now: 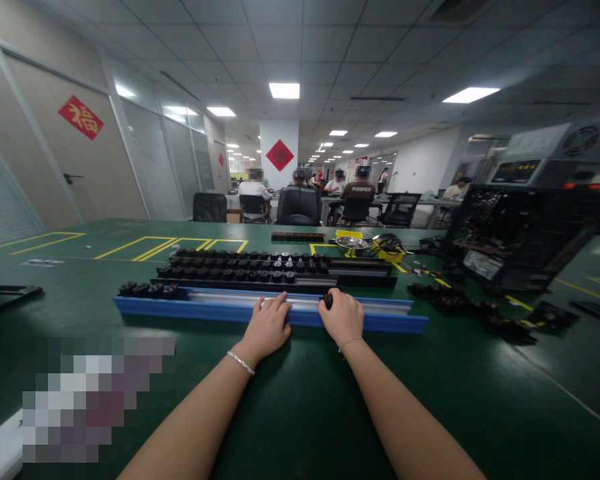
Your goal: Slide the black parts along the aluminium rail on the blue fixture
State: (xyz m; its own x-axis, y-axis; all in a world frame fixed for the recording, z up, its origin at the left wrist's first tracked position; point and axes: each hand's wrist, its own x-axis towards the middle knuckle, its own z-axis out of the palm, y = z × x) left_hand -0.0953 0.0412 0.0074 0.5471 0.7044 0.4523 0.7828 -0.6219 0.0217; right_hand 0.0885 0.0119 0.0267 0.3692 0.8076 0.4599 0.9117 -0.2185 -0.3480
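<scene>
A long blue rail with a silver channel lies across the green table in front of me. Several small black parts sit in its left end. My left hand rests flat on the rail's middle, fingers stretched over the silver channel. Just to its right, my right hand is closed around a small black part at the channel. Behind the blue rail lie black rails filled with rows of the same black parts.
A black open computer case stands at the right with loose black parts before it. A metal bowl sits at the back. Yellow lines mark the table. Seated people and chairs are far behind.
</scene>
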